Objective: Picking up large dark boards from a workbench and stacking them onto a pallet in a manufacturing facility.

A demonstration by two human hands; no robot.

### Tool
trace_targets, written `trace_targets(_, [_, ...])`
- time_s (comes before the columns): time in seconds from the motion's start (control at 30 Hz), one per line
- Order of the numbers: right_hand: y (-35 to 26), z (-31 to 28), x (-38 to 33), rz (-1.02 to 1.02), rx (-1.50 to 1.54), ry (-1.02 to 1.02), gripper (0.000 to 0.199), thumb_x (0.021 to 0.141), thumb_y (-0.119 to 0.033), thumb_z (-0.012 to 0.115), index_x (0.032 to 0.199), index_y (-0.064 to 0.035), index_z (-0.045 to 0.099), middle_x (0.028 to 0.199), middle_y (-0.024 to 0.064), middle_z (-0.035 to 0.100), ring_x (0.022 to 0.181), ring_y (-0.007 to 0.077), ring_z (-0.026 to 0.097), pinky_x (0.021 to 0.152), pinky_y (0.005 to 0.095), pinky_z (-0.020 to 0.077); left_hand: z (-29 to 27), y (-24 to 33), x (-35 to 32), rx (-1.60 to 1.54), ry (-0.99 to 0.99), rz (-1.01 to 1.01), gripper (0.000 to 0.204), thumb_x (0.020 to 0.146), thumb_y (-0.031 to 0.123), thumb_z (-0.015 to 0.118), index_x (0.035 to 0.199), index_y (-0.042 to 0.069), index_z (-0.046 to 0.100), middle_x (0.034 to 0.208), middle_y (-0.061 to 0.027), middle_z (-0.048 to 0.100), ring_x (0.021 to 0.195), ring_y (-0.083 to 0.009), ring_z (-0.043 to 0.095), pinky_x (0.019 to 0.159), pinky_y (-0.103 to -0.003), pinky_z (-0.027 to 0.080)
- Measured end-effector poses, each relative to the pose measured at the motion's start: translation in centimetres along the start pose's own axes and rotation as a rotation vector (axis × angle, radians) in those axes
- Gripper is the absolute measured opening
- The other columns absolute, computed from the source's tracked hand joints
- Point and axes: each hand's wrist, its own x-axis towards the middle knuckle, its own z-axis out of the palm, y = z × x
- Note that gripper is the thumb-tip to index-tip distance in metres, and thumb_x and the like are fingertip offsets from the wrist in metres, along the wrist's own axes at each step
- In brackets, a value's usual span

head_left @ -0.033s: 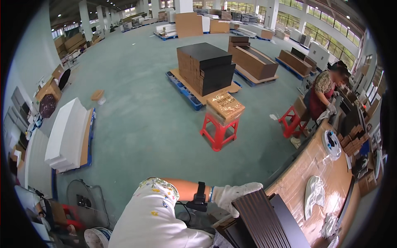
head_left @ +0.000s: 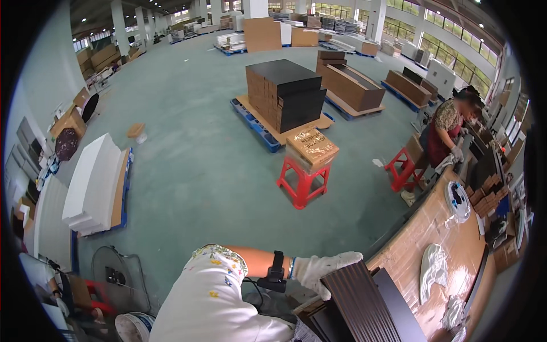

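My left hand (head_left: pixel 326 272), in a white work glove, reaches in from the lower middle. It is closed around the upper end of a stack of dark brown boards (head_left: pixel 367 302), whose long edges show as parallel stripes. The fingers lie over the top end and the thumb is at the near side. A flat black panel (head_left: pixel 396 299) rests just right of the stack, against the table edge. Further dark boards (head_left: pixel 327 322) show below my hand, partly hidden. A black device is strapped on my left wrist. My right hand is out of view.
To the right runs a brown-covered worktable (head_left: pixel 439 228) with crumpled clear plastic (head_left: pixel 434 273) and a wrapped roll (head_left: pixel 457 200). A co-worker (head_left: pixel 447 125) bends over its far end. A red stool (head_left: pixel 302 182) bears a carton (head_left: pixel 312 148). Black panels (head_left: pixel 285 94) are piled on a blue pallet.
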Motion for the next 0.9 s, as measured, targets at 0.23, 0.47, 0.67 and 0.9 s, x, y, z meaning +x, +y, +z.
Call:
trace_targets(0.23, [0.1, 1.1, 0.4, 0.017, -0.019, -0.061, 0.061, 0.094, -0.051, 0.032, 0.138, -0.0088, 0.039, 0.135, 0.0138, 0.046, 0.123, 0.0286, 0.043, 0.107, 0.0404, 0.0289, -1.7, 5.1, 0.9, -0.015, 0.028, -0.047, 0.124, 0.065, 0.072, 0.064, 0.145, -0.005, 0.007, 0.150, -0.0244, 0.014, 0.139, -0.0356, 0.017, 0.112, -0.042, 0.021])
trace_targets(0.47, [-0.8, 2.7, -2.1, -0.012, -0.032, -0.045, 0.058, 0.093, -0.050, 0.036, 0.136, -0.0106, 0.042, 0.133, 0.0149, 0.048, 0.120, 0.0300, 0.046, 0.105, 0.0412, 0.0313, -6.1, 9.7, 1.3, 0.010, 0.053, 0.176, 0.124, 0.067, 0.069, 0.066, 0.145, -0.005, 0.005, 0.148, -0.0263, 0.016, 0.137, -0.0362, 0.024, 0.108, -0.044, 0.025])
trace_targets(0.67, [-2.0, 7.4, -7.6, -0.088, -0.072, 0.031, 0.056, 0.093, -0.049, 0.039, 0.134, -0.0121, 0.045, 0.131, 0.0157, 0.051, 0.117, 0.0312, 0.048, 0.104, 0.0420, 0.0334, -12.9, 11.0, -1.4, -0.129, 0.031, 0.327, 0.126, 0.066, 0.066, 0.070, 0.146, -0.002, 0.001, 0.147, -0.0230, 0.021, 0.135, -0.0343, 0.029, 0.110, -0.042, 0.023])
trace_targets(0.9, [-2.3, 18.0, -15.6, -0.185, -0.112, 0.103, 0.054, 0.092, -0.048, 0.043, 0.133, -0.0138, 0.048, 0.128, 0.0168, 0.053, 0.114, 0.0326, 0.051, 0.102, 0.0428, 0.0357, -27.2, 11.1, -10.6, -0.281, 0.130, 0.408, 0.123, 0.068, 0.056, 0.074, 0.144, -0.009, 0.002, 0.148, -0.0287, 0.012, 0.140, -0.0363, 0.016, 0.110, -0.044, 0.020])
